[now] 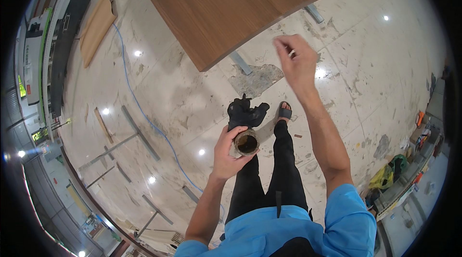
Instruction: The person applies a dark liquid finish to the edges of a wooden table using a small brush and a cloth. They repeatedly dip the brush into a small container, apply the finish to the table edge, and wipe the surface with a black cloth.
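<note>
My left hand (pixel 226 155) is wrapped round an open can (pixel 247 142) with a crusted rim and dark brown contents, held in front of my legs. Just beyond the can is a crumpled black cloth-like thing (pixel 246 111); whether my hand touches it I cannot tell. My right hand (pixel 297 59) is raised near the close edge of a brown wood-grain board (pixel 240 6). Its fingers are curled in toward the thumb, slightly blurred, with a tiny pale spot between them that I cannot make out.
Metal legs (pixel 240 63) show below the board. A blue hose (pixel 144 117) crosses the stained tile floor on the left, near metal frames (pixel 139 132) and a brown sheet (pixel 97 28). At the right stands a cluttered shelf (pixel 409 180) with a yellow bag (pixel 381 178).
</note>
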The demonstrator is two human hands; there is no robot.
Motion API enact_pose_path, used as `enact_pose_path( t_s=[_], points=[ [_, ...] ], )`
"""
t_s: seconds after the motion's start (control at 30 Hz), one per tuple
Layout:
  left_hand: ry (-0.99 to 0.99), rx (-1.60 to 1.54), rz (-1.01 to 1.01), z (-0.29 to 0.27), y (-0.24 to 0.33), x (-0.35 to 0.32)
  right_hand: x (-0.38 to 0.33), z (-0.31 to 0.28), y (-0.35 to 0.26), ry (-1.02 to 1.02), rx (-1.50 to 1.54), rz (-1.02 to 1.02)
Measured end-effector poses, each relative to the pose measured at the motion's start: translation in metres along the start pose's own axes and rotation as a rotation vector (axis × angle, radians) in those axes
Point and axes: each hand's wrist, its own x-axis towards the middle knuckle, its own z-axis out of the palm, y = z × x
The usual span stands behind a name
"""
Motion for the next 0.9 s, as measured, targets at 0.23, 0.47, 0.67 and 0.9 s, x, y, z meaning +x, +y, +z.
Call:
enact_pose_path(
  t_s=[0.23,0.47,0.67,0.9],
  points=[
    [0.012,0.062,0.015,-0.009,-0.005,-0.007,-0.022,0.023,-0.005,-0.253,-0.012,-0.274],
    [-0.059,0.089,0.020,-0.022,-0.013,-0.018,-0.030,0.036,-0.012,-0.100,0.052,-0.058],
    [-0.039,0.074,0.011,-0.027,-0.016,-0.024,-0.038,0.040,-0.027,-0.146,0.041,-0.074],
    [-0.029,0.094,0.040,-0.030,-0.016,-0.027,-0.040,0.041,-0.028,-0.161,0.046,-0.059]
  ],
)
